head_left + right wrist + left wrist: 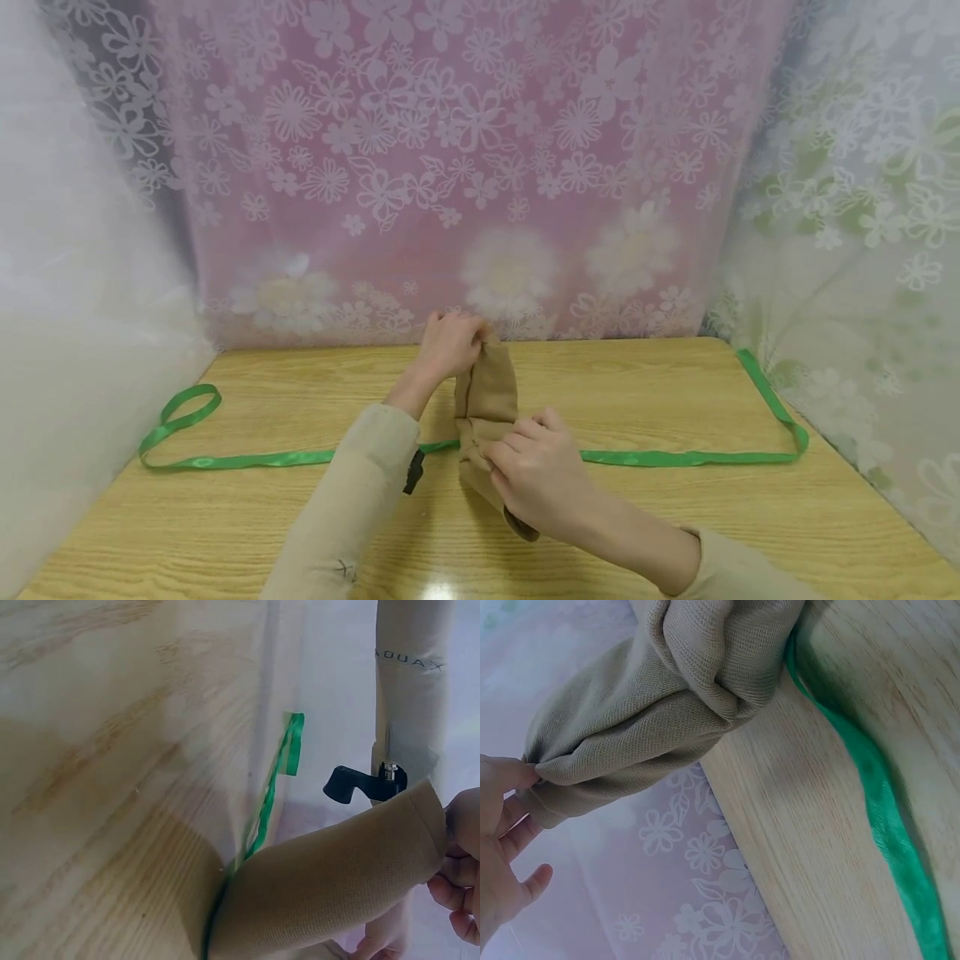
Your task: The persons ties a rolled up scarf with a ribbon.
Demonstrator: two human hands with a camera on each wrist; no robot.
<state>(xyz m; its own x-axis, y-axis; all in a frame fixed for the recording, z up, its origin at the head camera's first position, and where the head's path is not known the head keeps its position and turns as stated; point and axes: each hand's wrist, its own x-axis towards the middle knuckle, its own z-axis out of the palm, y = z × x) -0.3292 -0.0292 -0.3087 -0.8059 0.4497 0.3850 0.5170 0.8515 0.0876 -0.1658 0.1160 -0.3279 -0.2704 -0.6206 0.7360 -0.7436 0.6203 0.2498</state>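
Observation:
A tan knit cloth, folded into a long narrow bundle, stretches between both hands over the middle of the table. Its far end is pinched by my left hand, thumb and fingertips on the fabric in the left wrist view. My right hand grips the near end with curled fingers. Creases run along the cloth in the left wrist view, while its near part looks like a smooth roll in the right wrist view. A green ribbon runs crosswise on the table, its middle hidden by the cloth.
The ribbon's left end curls into a loop near the left edge of the wooden table; its right end bends toward the back right corner. Floral curtains hang behind and beside the table. A black fitting sits at my left sleeve.

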